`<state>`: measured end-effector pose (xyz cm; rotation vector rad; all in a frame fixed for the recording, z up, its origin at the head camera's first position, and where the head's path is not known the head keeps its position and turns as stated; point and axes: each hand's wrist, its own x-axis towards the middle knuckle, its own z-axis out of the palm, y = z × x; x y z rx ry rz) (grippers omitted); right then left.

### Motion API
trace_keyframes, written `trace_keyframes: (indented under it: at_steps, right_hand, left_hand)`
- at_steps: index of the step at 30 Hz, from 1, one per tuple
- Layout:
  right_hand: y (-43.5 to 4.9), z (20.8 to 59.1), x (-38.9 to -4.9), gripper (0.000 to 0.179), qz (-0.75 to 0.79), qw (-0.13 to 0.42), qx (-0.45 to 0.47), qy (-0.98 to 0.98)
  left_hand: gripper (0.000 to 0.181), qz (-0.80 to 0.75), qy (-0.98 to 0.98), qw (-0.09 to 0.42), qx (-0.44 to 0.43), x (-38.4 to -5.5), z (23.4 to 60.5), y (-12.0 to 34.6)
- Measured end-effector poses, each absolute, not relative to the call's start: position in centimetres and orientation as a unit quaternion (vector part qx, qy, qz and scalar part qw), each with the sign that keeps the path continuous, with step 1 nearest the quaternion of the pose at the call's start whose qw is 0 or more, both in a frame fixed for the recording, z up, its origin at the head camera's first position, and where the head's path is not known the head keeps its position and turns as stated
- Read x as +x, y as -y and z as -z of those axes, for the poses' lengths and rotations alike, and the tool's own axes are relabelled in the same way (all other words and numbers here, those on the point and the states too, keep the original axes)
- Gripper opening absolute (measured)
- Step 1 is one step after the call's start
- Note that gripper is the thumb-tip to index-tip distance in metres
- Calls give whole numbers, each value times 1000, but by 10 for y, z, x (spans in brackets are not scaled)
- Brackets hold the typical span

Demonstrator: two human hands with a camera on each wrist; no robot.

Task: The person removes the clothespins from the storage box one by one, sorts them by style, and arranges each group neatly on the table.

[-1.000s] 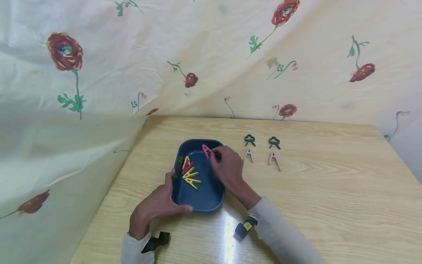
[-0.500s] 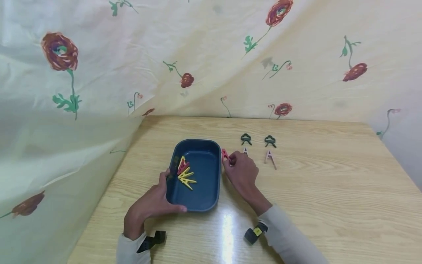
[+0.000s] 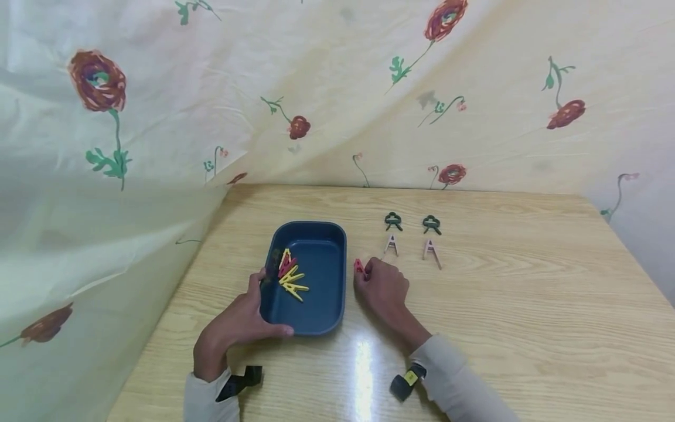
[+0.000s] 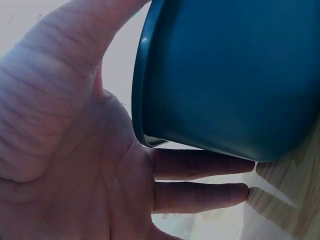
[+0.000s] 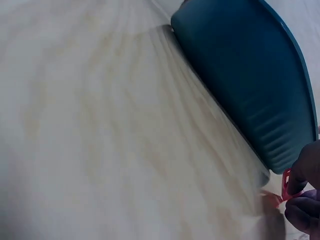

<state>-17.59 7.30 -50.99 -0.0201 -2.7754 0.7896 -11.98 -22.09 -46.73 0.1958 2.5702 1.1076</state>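
In the head view my left hand (image 3: 238, 316) spans the near left corner of a dark blue plastic tray (image 3: 344, 275). Its thumb lies along the near rim, and its straight fingers touch the left wall, as the left wrist view shows. Several yellow clothespins (image 3: 293, 288) and a red clothespin (image 3: 286, 266) lie inside, against the tray's left side. Just right of the tray, my right hand (image 3: 384, 288) pinches a pink clothespin (image 3: 360, 267) low at the tabletop. Its legs are hidden by the fingers in the head view.
Two dark green flower-shaped clips (image 3: 393, 221) lie toward the back of the wooden table (image 3: 501, 281). Below them lie two pale pink clothespins (image 3: 391, 245), one under each clip. A floral cloth (image 3: 337, 88) hangs behind and at the left.
My right hand has carried the pink clothespin out over the tray's right rim, then down toward the table beside it. My left hand and the tray have shifted slightly left.
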Motion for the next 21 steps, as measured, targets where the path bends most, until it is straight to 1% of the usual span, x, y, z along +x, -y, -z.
trace_keyframes:
  at_steps: [4,11,18,21]
  right_hand:
    - [-68,514,-173,29,-255,118,0,960]
    - [-63,517,-176,45,-231,117,-16,966]
    - [-64,516,-176,45,-231,102,-17,967]
    - [-65,516,-177,45,-235,106,-15,966]
  left_hand:
    - [131,-389,-904,165,72,-120,469,221]
    - [131,-389,-904,162,72,-122,472,219]
    - [131,-388,-904,164,68,-122,472,220]
    - [131,-385,-905,163,71,-122,471,220]
